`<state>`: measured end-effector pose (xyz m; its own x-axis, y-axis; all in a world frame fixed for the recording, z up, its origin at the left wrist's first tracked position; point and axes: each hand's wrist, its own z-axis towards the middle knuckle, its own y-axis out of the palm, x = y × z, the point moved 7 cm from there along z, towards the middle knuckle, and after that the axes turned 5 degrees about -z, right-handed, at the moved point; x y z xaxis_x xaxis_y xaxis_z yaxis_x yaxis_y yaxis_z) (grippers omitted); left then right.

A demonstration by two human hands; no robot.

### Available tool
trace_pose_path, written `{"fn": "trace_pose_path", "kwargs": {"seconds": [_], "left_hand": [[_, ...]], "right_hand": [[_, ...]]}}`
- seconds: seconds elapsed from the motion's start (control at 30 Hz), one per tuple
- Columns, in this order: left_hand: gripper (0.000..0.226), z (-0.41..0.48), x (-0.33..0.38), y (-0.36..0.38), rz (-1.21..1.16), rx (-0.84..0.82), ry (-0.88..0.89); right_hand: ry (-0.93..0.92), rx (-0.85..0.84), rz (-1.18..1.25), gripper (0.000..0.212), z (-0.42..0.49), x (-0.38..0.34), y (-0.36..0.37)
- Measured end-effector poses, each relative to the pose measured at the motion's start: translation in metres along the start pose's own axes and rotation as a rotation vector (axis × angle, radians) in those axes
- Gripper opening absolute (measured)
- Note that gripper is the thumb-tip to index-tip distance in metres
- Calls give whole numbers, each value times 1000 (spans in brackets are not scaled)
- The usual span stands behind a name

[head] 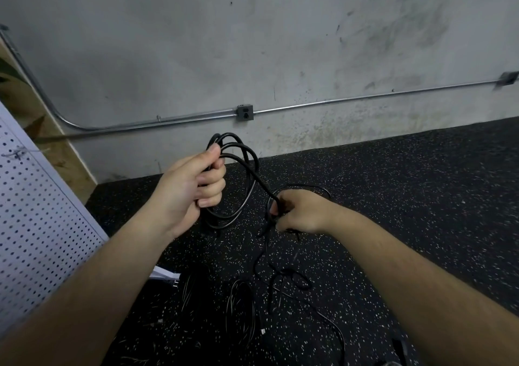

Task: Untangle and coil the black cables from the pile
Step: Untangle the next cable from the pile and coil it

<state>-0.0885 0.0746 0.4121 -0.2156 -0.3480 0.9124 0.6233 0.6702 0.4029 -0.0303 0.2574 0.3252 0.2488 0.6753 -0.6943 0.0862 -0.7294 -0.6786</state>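
Holding a bunch of loops up in the air, the left hand [196,185] is curling its fingers tight around a black cable [247,157]. The loops are sticking out above the thumb and hanging down below the hand. One strand of this cable is running down and to the right, into the right hand [297,211]. The right hand is pinching that strand between its thumb and fingers. It is sitting lower than the left hand and just beside the hanging loops.

Under the right hand, the rest of the cable is dropping down to the floor [407,197], which is black with little white specks. There it is joining a messy tangle [292,278] of thin black wire. Two round coils are lying on the floor near the tangle: one coil [241,309] in the middle and another coil [191,284] to its left, close to the left arm.

Behind the hands, a gray wall [196,42] is standing with a metal pipe [337,101] running along it. A small gray plug box [245,112] is sitting on the pipe, right above the held loops. A white board with holes [33,211] is leaning at the left side.
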Motion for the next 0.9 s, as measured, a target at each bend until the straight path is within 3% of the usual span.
{"fn": "trace_pose_path", "kwargs": {"seconds": [0.17, 0.4, 0.6, 0.77, 0.9], "left_hand": [[29, -1, 3, 5, -49, -18, 50], [29, 4, 0, 1, -63, 25, 46], [33, 11, -13, -22, 239, 237, 51], [35, 13, -14, -28, 453, 294, 88], [38, 14, -15, -27, 544, 252, 100]], "right_hand": [[27, -77, -87, 43, -6, 14, 13], [26, 34, -142, 12, -2, 17, 9], [72, 178, 274, 8, -7, 12, -27], [19, 266, 170, 11, -11, -1, -48], [-15, 260, 303, 23, -19, -10, -56]]}}
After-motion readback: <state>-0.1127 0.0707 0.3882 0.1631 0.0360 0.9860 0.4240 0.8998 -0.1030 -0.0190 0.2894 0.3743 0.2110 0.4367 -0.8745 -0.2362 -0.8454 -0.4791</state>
